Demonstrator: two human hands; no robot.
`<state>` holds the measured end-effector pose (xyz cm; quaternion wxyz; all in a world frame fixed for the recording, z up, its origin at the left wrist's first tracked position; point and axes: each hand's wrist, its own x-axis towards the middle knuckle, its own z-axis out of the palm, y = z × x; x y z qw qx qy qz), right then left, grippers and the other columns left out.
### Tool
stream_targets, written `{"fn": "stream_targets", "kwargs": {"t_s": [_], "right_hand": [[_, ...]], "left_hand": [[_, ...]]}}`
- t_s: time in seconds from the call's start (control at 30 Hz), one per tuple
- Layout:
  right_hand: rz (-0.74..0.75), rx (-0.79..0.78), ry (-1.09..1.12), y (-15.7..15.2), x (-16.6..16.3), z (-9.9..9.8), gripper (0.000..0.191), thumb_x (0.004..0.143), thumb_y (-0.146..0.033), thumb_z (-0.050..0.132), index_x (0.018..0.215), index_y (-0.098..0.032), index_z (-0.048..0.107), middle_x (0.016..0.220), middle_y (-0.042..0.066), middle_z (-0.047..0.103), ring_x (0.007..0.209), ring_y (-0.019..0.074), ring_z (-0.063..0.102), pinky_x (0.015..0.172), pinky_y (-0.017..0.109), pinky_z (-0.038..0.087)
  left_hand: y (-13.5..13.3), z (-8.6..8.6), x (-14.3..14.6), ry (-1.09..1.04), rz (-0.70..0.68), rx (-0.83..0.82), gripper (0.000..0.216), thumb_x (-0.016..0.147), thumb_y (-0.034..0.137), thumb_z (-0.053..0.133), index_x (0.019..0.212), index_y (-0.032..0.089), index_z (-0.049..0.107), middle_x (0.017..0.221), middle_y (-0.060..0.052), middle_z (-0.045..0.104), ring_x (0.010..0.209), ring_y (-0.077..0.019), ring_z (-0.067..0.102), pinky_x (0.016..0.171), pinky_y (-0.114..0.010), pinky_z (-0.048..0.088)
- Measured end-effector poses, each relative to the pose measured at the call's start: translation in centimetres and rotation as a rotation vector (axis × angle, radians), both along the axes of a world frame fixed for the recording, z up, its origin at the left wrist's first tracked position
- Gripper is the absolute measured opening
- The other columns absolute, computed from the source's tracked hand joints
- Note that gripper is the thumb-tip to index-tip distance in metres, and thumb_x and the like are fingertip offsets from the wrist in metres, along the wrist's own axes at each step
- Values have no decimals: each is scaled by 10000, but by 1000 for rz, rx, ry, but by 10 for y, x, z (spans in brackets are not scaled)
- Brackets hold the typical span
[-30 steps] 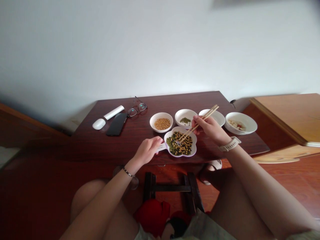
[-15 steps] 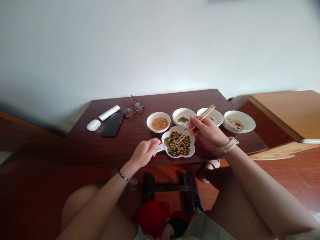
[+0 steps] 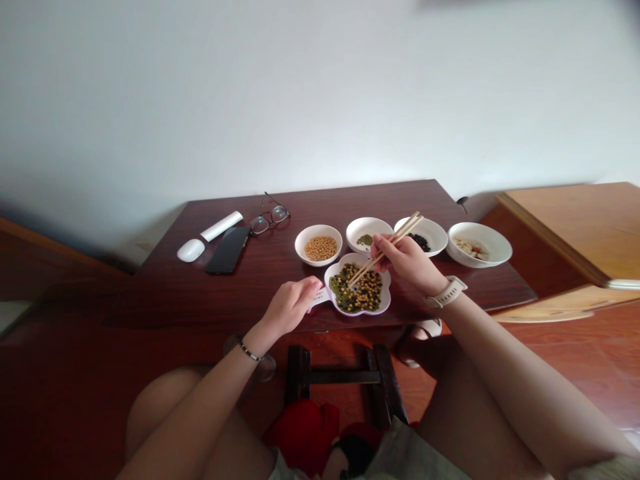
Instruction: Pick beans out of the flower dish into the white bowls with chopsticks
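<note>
My left hand [image 3: 293, 303] grips the handle of a flower-shaped dish [image 3: 386, 297] near the table's front edge. Mixed beans [image 3: 367, 288], yellow, green and black, cover the dish's bottom. My right hand [image 3: 403, 259] is closed around a pair of chopsticks [image 3: 385, 251], their tips down among the beans. Whether the tips pinch a bean is too small to tell. Behind the dish stand a bowl of yellow soybeans [image 3: 321, 248], a bowl with a few green mung beans [image 3: 365, 241] and a bowl with black beans [image 3: 421, 243], partly hidden by my right hand.
At the right end of the dark table [image 3: 200, 303] is a larger white bowl [image 3: 493, 257] with pale pieces. Glasses [image 3: 270, 219], a black phone [image 3: 227, 251], a white tube-shaped case [image 3: 221, 227] and a rounded white case [image 3: 191, 251] lie on the left. A wooden cabinet [image 3: 575, 220] stands to the right.
My right hand and the chopsticks have shifted slightly left, showing more of the black beans' bowl. The chopstick tips stay in the dish. My left hand keeps its hold on the handle.
</note>
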<state>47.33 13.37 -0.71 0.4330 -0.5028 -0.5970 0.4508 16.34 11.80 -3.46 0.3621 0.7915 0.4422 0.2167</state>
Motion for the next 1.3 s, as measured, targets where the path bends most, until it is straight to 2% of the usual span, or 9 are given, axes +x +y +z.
{"fn": "stream_targets", "kwargs": {"t_s": [0.3,0.7,1.0,1.3], "right_hand": [[-28,-18,101,0,1,-2,613,1023,-737,589,869,-155,710,685,57,691,597,135,626,605,260,499],[158,-43,94,-5,-17,2,554,1041,-704,583,950,-169,692,747,55,709,660,152,704,611,249,572],[113,-40,68,-4,-20,2,567,1007,-736,607,919,-183,690,866,72,730,758,178,750,674,279,624],[95,4,71,-3,-14,2,535,1060,-684,561,914,-183,681,792,49,717,737,163,746,658,250,580]], "left_hand": [[-1,0,0,19,3,-3,557,1152,594,338,1058,197,716,685,37,613,663,-118,596,717,-261,382],[-2,2,2,30,4,8,536,1153,587,338,1026,207,695,667,37,602,662,-128,595,719,-263,375],[-3,4,3,34,-7,21,531,1152,583,340,1026,208,693,663,34,602,657,-136,599,713,-261,390],[-2,4,3,36,-9,17,537,1154,579,335,1026,203,696,678,30,609,666,-130,600,713,-261,379]]}}
